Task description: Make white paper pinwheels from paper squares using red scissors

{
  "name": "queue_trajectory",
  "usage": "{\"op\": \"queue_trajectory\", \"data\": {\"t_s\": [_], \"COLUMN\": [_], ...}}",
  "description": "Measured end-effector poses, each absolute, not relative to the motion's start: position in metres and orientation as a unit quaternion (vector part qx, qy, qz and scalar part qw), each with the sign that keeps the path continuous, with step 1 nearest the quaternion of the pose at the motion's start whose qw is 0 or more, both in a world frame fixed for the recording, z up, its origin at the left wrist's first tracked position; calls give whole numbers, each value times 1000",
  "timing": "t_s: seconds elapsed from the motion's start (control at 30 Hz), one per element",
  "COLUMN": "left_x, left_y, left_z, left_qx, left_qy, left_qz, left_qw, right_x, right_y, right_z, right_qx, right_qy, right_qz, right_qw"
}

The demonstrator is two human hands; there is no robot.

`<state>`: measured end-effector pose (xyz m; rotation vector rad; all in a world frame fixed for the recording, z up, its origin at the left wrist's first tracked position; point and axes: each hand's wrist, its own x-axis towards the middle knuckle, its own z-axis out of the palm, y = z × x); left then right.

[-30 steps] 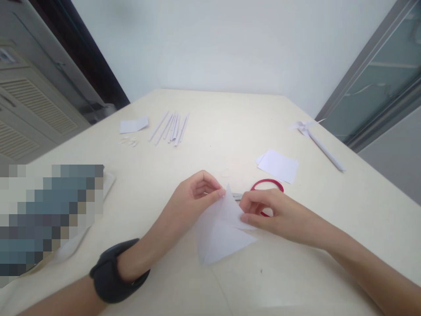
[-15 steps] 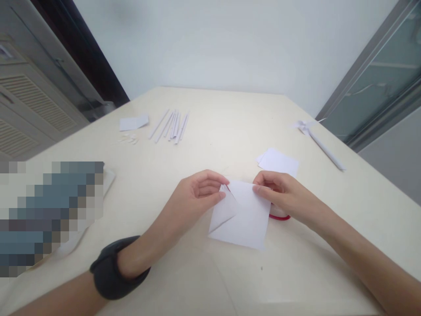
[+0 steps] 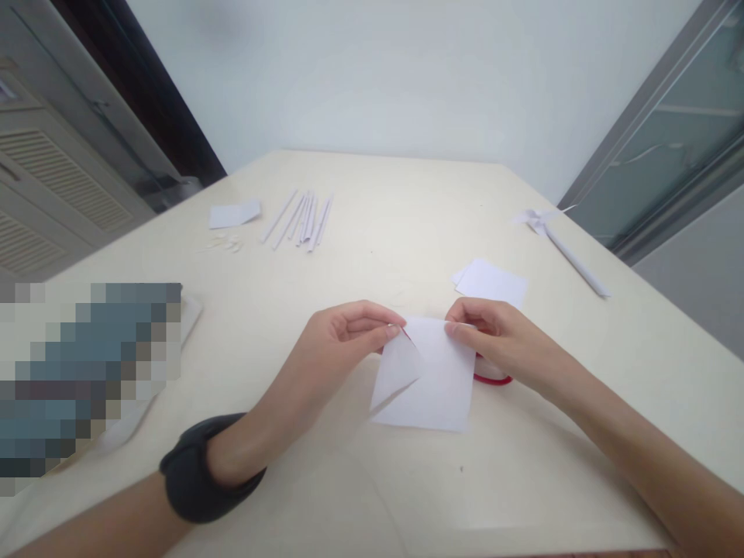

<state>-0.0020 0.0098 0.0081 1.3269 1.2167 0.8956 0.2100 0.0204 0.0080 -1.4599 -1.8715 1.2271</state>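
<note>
A white square of paper (image 3: 442, 380) is held between my two hands above the table's near part. My left hand (image 3: 354, 333) pinches its upper left corner between thumb and fingertips. A slit runs in from the lower left corner, and the flap above it stands slightly apart from the sheet. My right hand (image 3: 485, 329) grips the upper right corner, thumb in front. Scissors with a red handle (image 3: 494, 380) lie partly hidden behind the paper and my right hand; their blades are mostly covered.
More white paper squares (image 3: 494, 280) lie behind my right hand. A paper pinwheel (image 3: 570, 252) on a rolled stick rests at the right. Several rolled paper sticks (image 3: 302, 221), a folded paper (image 3: 235, 214) and small white scraps (image 3: 226, 242) are at the back left. A pixelated object (image 3: 87, 372) sits left.
My left thumb and fingers have closed nearer together on the paper's corner, and the flap has shifted slightly, its slit looking wider. My right hand keeps its grip.
</note>
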Motion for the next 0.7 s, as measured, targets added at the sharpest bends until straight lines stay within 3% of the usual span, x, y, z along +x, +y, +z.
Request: {"op": "queue_trajectory", "data": {"t_s": [0.5,0.7], "left_x": [-4,0], "left_y": [12,11], "left_z": [3,3], "left_qx": [541,545], "left_qy": [486,488], "left_qz": [375,349], "left_qw": [575,586], "right_x": [213,206], "right_y": [23,19], "right_z": [5,8], "right_qx": [-531,-514], "right_qy": [-660,-703], "right_qz": [462,438], "right_qw": [262,225]}}
